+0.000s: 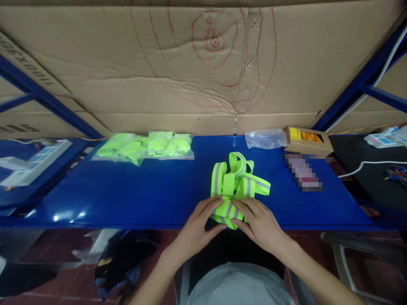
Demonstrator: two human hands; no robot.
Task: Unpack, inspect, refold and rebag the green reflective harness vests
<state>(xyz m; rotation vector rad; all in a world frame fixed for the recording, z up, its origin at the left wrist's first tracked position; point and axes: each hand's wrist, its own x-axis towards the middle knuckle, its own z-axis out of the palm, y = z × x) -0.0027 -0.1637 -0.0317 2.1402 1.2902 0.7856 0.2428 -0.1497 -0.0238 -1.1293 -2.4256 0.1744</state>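
The left hand [199, 222] and right hand [261, 220], fingers half-curled, are pinching reflective straps [229, 207] by the worktop [143, 199] front edge. Filled bags [170, 145] are lying near its back edge.

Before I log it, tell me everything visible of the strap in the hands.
The strap is bright yellow-green with a grey lengthwise stripe and looks like fabric. It sits in loose, overlapping loops near the front of the blue table, one jutting right. The left hand and right hand hold its nearest folds.
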